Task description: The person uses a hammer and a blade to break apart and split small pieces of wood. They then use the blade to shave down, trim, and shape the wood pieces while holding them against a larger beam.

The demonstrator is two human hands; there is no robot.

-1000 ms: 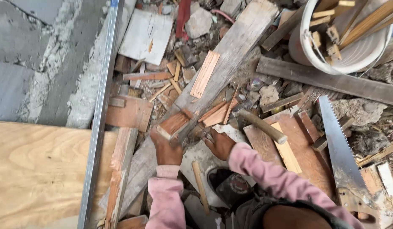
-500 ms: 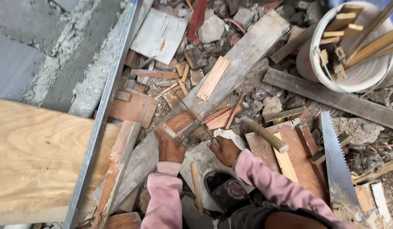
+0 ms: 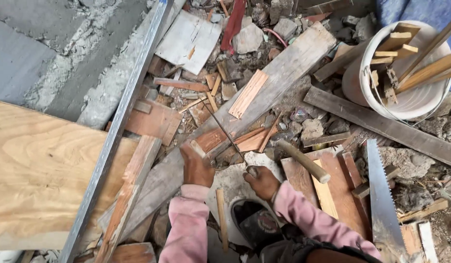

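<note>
left hand – closed on small wood block | right hand – fisted round dark handle, tool head indistinct

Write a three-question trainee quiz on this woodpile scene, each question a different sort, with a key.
1. True or false: the handsaw lies on the wearer's left side.
2. Multiple choice: the left hand holds down a) a reddish wood piece b) a stone c) a bucket handle.
3. Fill the gap: the white bucket holds wooden ____.

Key
1. False; it lies to the right, beyond the right hand.
2. a
3. sticks
</note>
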